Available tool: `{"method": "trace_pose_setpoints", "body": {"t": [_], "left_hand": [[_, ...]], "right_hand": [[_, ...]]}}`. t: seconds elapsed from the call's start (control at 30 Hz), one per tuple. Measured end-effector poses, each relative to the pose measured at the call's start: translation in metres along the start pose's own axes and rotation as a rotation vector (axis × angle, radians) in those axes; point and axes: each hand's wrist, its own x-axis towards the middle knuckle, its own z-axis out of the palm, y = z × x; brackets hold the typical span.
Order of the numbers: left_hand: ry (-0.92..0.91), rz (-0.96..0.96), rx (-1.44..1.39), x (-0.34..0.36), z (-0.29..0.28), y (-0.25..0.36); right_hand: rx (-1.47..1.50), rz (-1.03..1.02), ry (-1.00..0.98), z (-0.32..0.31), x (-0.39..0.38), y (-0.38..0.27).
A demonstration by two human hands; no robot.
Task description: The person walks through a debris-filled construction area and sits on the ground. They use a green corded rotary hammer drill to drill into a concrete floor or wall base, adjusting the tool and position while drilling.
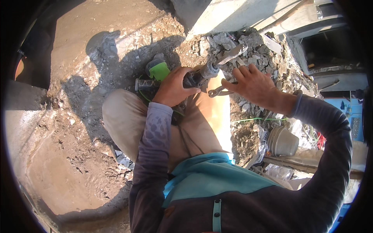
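A demolition hammer (pixel 193 80) with a flat chisel bit (pixel 231 54) lies across my lap, its bit pointing to the far right. My left hand (pixel 173 87) is wrapped round the hammer's front body, thumb toward me. The tool's bright green housing part (pixel 159 72) and its side handle (pixel 147 84) show beyond that hand. In my right hand (pixel 253 86), just right of the chuck, is a small metal spanner-like tool (pixel 218 92); its jaw end sticks out toward the left and its rest is hidden by the fingers. It looks apart from the bit.
Broken rubble (pixel 256 48) is heaped at the far right, below a pale wall (pixel 233 17). Stacked grey buckets (pixel 283 141) stand at right beside a wooden plank (pixel 311 161). A green cord (pixel 258 119) crosses the rubble. Bare earth (pixel 62 167) lies to the left.
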Motion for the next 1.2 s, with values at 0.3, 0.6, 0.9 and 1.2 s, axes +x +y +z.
{"method": "trace_pose_setpoints", "body": {"t": [0.3, 0.6, 0.9, 1.2], "left_hand": [[0.016, 0.018, 0.013, -0.003, -0.004, 0.000], [-0.011, 0.025, 0.002, 0.001, -0.002, 0.003], [-0.004, 0.010, 0.014, -0.001, -0.004, 0.002], [0.012, 0.033, 0.011, -0.001, -0.005, 0.001]], "right_hand": [[0.860, 0.065, -0.410, 0.004, 0.002, 0.049], [-0.070, 0.113, 0.031, 0.012, 0.010, 0.028], [-0.330, 0.098, -0.001, 0.012, 0.029, 0.019], [-0.355, 0.082, -0.016, -0.009, 0.027, 0.016]]}}
